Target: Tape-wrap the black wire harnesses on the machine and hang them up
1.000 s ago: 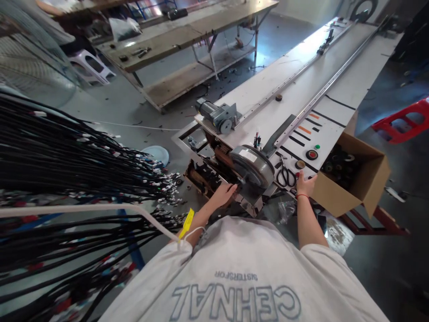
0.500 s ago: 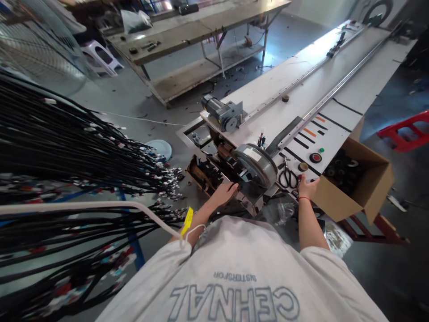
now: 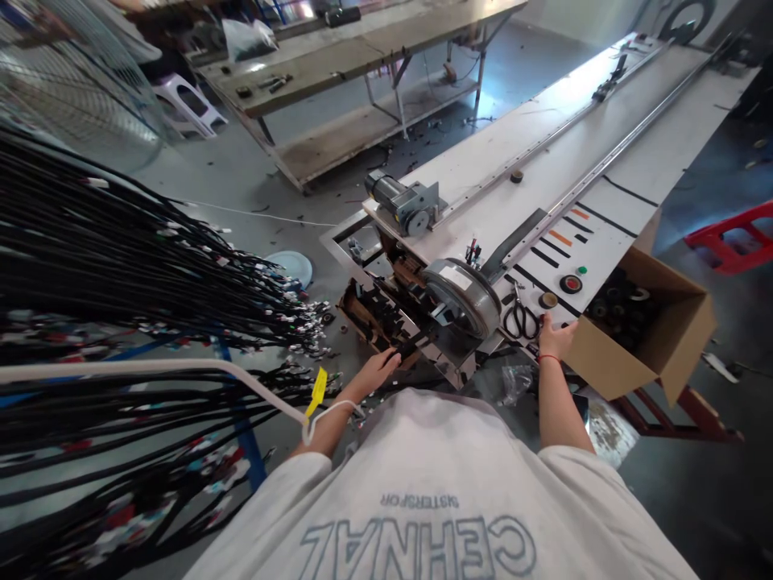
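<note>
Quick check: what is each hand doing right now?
Left hand: on a black cable by the machine; grip cannot be told.
Right hand: open, resting against the cardboard box.

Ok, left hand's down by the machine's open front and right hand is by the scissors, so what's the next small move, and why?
Probably close the left hand on the black cable at its fingers: it rests there at the machine's open front, though I cannot tell whether it grips it. The right hand lies flat on the table edge beside the scissors, seemingly bracing.
</note>
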A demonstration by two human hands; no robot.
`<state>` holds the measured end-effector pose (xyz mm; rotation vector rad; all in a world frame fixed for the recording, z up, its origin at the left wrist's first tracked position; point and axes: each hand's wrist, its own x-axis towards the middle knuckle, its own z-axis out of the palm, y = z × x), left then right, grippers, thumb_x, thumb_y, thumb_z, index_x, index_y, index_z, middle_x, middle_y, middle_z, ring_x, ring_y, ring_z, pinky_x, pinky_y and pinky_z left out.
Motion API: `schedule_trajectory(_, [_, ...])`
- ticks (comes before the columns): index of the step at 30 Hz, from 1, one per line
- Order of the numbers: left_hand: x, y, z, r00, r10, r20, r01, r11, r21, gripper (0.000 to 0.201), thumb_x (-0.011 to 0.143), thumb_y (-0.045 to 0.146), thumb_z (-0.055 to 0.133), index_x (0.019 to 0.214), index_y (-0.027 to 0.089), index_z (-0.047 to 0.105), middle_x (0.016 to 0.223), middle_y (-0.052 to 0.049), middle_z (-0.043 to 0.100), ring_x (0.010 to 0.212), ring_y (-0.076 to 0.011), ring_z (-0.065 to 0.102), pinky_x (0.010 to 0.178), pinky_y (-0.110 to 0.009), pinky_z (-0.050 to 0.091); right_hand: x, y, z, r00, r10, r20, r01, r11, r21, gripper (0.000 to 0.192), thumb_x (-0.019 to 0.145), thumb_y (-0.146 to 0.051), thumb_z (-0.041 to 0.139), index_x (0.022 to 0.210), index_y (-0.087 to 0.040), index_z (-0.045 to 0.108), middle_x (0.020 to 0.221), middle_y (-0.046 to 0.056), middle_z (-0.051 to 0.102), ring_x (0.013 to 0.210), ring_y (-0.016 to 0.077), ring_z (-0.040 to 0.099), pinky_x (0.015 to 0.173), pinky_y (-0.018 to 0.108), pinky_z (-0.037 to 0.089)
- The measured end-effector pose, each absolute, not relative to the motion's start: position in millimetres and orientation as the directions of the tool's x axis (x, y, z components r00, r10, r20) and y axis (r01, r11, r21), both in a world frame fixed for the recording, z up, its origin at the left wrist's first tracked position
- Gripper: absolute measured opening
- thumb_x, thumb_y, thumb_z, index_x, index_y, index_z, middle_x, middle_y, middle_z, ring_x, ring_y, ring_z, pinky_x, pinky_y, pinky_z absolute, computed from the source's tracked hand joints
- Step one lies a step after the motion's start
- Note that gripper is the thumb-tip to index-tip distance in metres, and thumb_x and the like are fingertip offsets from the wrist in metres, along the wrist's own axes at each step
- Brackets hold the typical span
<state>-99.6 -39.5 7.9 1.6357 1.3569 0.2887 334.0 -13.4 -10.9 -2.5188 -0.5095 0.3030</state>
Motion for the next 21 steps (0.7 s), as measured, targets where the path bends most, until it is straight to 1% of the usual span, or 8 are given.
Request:
schedule_trajectory(3, [-92.9,-42.2,7.5,0.343,0.881,-0.325,0.608,0.056,0.792,0.044,0.091,0.056,0.033,0.077,0.019,0.053,0.065,0.0,0.055,0.064,-0.0154,0.052,0.066,-0.027,0.041,333.5,-13.5,-9.6,0.902,0.419,-0.103,0.292,-0.768,-0.569,0.093,0.083,-0.061,0.057,0.15,-0.003,0.028,0.14,0.027,0.048,0.129,0.0387,0.048,0.106,0.047,0.039])
schedule_trajectory(6, [-82.2,-36.4,4.1,0.296,0.911,-0.288,0.569,0.074,0.819,0.044,0.092,0.055,0.034,0.08,0.018,0.055,0.068,-0.001,0.057,0.066,-0.0155,0.052,0.064,-0.027,0.042,334.0,-13.4,-10.7,0.902,0.421,-0.098,0.291,-0.759,-0.582,0.093,0.083,-0.059,0.058,0.15,-0.002,0.027,0.141,0.028,0.046,0.131,0.0381,0.046,0.107,0.046,0.037])
schedule_trajectory(9, [-70.7,-26.1,2.0,0.296,0.913,-0.28,0.534,0.084,0.841,0.044,0.093,0.054,0.034,0.083,0.017,0.056,0.066,0.0,0.056,0.063,-0.015,0.051,0.062,-0.027,0.042,335.3,-13.5,-14.2,0.899,0.429,-0.086,0.301,-0.749,-0.591,0.093,0.083,-0.059,0.057,0.15,-0.002,0.027,0.141,0.028,0.045,0.13,0.0391,0.045,0.107,0.047,0.037])
schedule_trajectory(12, [-57.9,-19.9,3.4,0.299,0.916,-0.269,0.527,0.076,0.846,0.043,0.093,0.054,0.036,0.08,0.018,0.055,0.066,0.0,0.056,0.062,-0.0152,0.051,0.062,-0.028,0.042,336.3,-13.6,-17.6,0.898,0.436,-0.066,0.311,-0.733,-0.605,0.093,0.083,-0.059,0.058,0.15,-0.002,0.028,0.141,0.028,0.045,0.13,0.0397,0.046,0.107,0.049,0.037])
schedule_trajectory(15, [-46.4,-18.9,6.6,0.298,0.918,-0.263,0.538,0.066,0.84,0.043,0.093,0.054,0.036,0.076,0.018,0.054,0.067,-0.001,0.056,0.066,-0.0164,0.053,0.068,-0.03,0.044,336.1,-13.6,-18.3,0.901,0.43,-0.065,0.303,-0.727,-0.616,0.092,0.084,-0.058,0.057,0.149,-0.001,0.028,0.141,0.03,0.044,0.131,0.0399,0.044,0.108,0.051,0.035])
schedule_trajectory(17, [-43.4,-14.7,11.1,0.29,0.917,-0.276,0.531,0.085,0.843,0.045,0.092,0.055,0.037,0.075,0.018,0.056,0.069,-0.003,0.059,0.07,-0.0175,0.055,0.072,-0.031,0.045,335.6,-13.7,-17.7,0.904,0.421,-0.074,0.288,-0.729,-0.621,0.091,0.084,-0.058,0.057,0.149,-0.001,0.028,0.141,0.031,0.044,0.132,0.04,0.043,0.108,0.052,0.035])
schedule_trajectory(19, [-45.6,-2.4,22.3,0.295,0.926,-0.236,0.483,0.069,0.873,0.046,0.09,0.058,0.043,0.081,0.017,0.061,0.077,-0.006,0.064,0.078,-0.0193,0.058,0.08,-0.033,0.047,335.4,-13.8,-17.3,0.905,0.418,-0.08,0.281,-0.728,-0.625,0.092,0.084,-0.059,0.057,0.15,-0.001,0.029,0.14,0.031,0.044,0.131,0.0405,0.044,0.107,0.053,0.035])
schedule_trajectory(21, [-50.9,16.3,45.6,0.324,0.937,-0.133,0.343,0.015,0.939,0.047,0.086,0.061,0.051,0.092,0.016,0.066,0.094,-0.009,0.068,0.091,-0.0216,0.061,0.087,-0.035,0.047,335.8,-14.2,-17.9,0.905,0.419,-0.076,0.283,-0.725,-0.628,0.093,0.083,-0.06,0.057,0.15,-0.001,0.028,0.14,0.031,0.044,0.13,0.0413,0.044,0.107,0.054,0.035])
